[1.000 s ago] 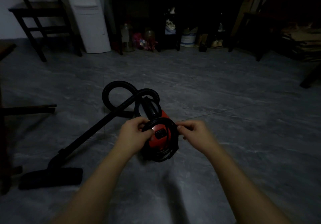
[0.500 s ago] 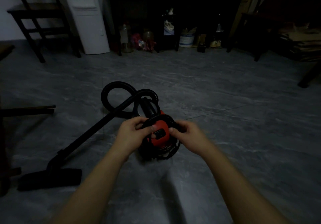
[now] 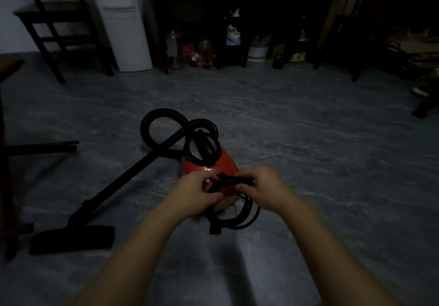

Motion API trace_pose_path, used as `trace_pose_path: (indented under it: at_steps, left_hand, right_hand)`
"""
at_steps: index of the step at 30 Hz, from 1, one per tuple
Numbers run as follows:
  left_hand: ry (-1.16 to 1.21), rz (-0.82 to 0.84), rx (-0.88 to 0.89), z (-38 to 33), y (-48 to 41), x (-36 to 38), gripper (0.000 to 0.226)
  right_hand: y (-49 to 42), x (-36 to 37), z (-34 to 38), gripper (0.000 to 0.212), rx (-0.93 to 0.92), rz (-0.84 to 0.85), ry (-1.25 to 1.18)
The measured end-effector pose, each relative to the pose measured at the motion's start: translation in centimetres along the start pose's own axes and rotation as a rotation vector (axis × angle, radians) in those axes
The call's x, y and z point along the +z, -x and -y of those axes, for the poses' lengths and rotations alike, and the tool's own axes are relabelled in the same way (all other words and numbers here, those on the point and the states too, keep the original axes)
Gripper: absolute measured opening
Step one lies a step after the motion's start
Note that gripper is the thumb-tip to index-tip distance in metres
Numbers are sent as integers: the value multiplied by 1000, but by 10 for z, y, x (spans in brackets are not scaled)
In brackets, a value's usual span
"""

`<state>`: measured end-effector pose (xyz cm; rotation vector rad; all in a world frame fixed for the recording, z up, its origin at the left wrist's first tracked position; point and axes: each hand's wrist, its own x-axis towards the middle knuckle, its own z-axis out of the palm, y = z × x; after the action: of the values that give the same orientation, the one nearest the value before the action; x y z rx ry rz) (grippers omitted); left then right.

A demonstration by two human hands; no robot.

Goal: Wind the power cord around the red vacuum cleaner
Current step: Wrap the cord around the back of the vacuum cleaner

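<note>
Left hand and right hand both grip the power cord bunched over the red vacuum cleaner on the floor; loose near-end loops may slide off if tension drops.

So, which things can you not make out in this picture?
Head view:
- Back of the vacuum cleaner: covered by the left hand and right hand.
- Where the cord ends: too dark.
- Jars by the far wall: small, dim, contents unclear.
</note>
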<state>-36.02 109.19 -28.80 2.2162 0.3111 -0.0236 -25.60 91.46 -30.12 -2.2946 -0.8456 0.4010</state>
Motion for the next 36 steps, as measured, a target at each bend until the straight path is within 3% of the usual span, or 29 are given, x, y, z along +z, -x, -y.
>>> trace_pose_path:
  at_steps: [4,8,11,21,31,36]
  left_hand:
    - [-69,-34,74,-4,-1,0,14]
    - [9,-136,152,-7,-3,-2,19]
    - [79,-178,199,-10,-4,0,24]
    - [82,-266,193,-14,-7,7,27]
    - [325,-326,175,-19,-20,6,25]
    - [373,-309,122,-15,-19,8,23]
  right_hand:
    - [3,-9,7,21,-45,-18,31]
    - [4,-17,10,18,-54,-163,-132]
    - [4,-20,10,16,-51,-183,-265]
    - [12,-22,0,19,13,-156,-411]
    - [12,-35,9,13,-52,-330,-496]
    - [11,-31,7,11,-6,-261,-561]
